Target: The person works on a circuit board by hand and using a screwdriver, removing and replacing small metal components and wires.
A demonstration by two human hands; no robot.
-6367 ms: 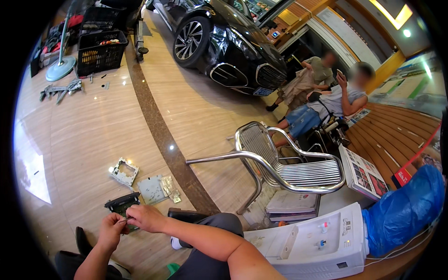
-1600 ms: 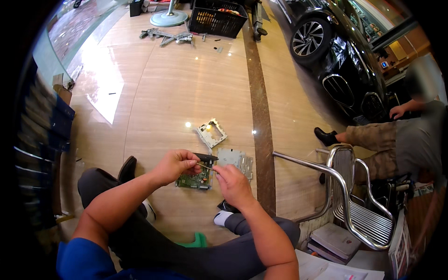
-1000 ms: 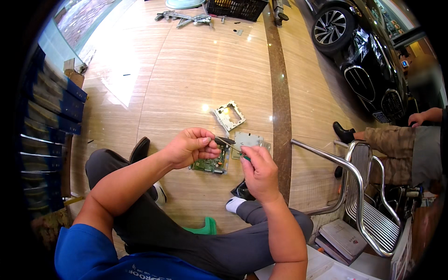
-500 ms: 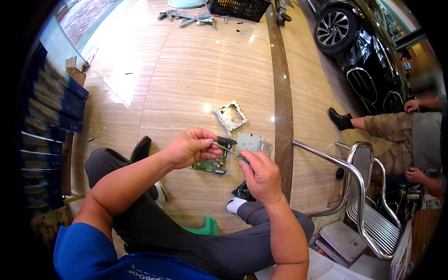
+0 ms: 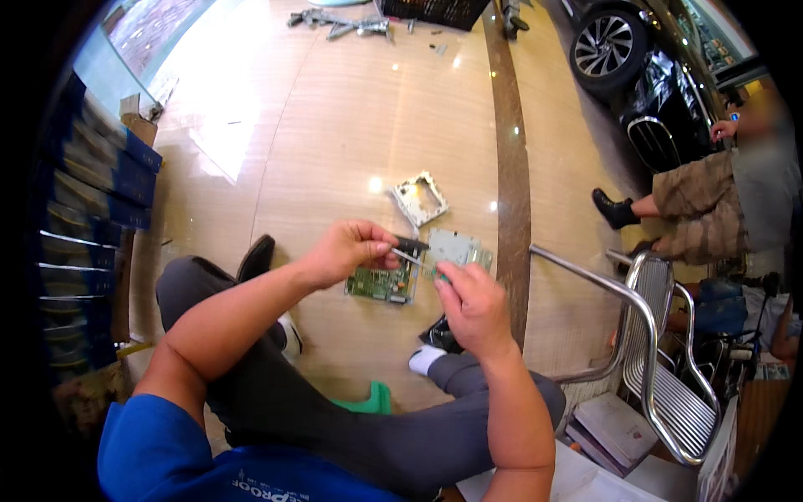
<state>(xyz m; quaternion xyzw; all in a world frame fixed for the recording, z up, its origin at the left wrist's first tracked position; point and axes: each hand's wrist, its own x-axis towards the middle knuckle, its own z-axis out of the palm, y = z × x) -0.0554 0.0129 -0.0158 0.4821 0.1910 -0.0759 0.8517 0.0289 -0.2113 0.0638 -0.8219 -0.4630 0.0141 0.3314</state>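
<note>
Head view is showing a seated person working one green circuit board over their lap. The left hand is pinching the board's top edge, fingers curled around it, while also touching a thin screwdriver-like tool. The right hand is clenching that tool's green handle just beside the board. It looks like fastener or clip work is underway; the next move seems to call for steady tip placement. Beyond the fingertips, two metal cover plates are lying on the wooden floor; one steel chair is standing right of the right hand.
</note>
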